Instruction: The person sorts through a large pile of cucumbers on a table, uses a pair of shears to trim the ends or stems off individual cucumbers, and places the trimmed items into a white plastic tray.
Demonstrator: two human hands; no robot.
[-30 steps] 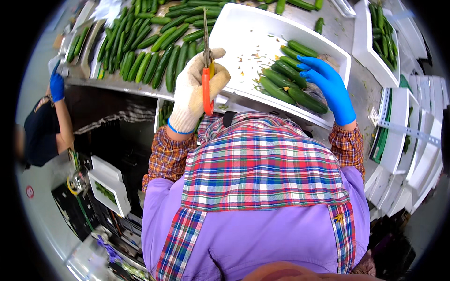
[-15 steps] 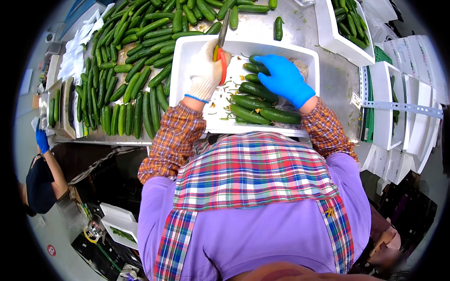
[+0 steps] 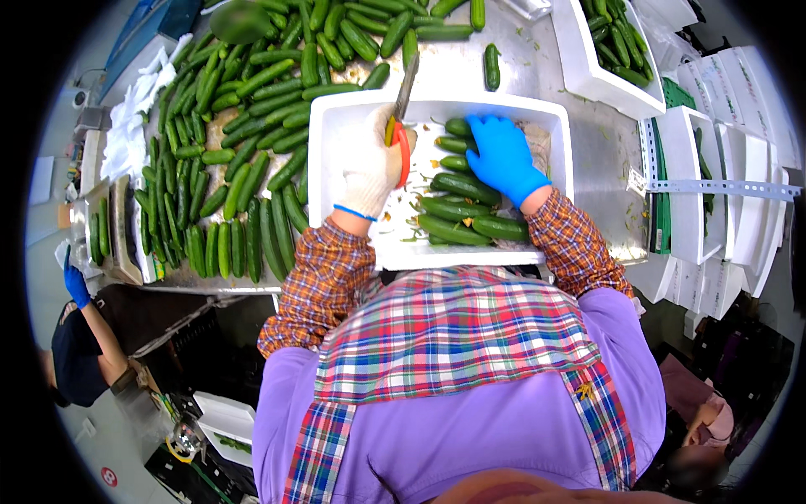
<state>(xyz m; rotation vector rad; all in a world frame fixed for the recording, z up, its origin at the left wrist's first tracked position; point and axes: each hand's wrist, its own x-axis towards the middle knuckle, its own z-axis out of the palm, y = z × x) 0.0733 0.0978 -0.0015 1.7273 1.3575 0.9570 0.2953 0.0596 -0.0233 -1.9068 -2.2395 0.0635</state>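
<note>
My left hand [image 3: 367,168], in a white knit glove, is closed around scissors [image 3: 400,155] with red and yellow handles. Their dark blades point away from me, past the far rim of a white foam box [image 3: 344,102]. Inside the box, my right hand [image 3: 507,157] in a blue glove lies over the right ends of the upper cucumbers [image 3: 453,144]. Its fingers are stretched away from me, palm down. More cucumbers [image 3: 457,207] lie sideways in a stacked row below it, some with yellow flower bits. Green trimmings are scattered on the box floor.
A large heap of cucumbers [image 3: 260,92] covers the metal table [image 3: 592,151] at left and far side. One lone cucumber [image 3: 492,67] lies beyond the box. Another foam box [image 3: 579,59] with cucumbers stands far right, near a perforated metal bar [image 3: 714,190]. A co-worker's blue-gloved hand [image 3: 76,287] shows far left.
The whole view has shifted, so the table sits lower in the picture. My right hand has turned so its fingers point farther away from me. My left hand keeps the scissors.
</note>
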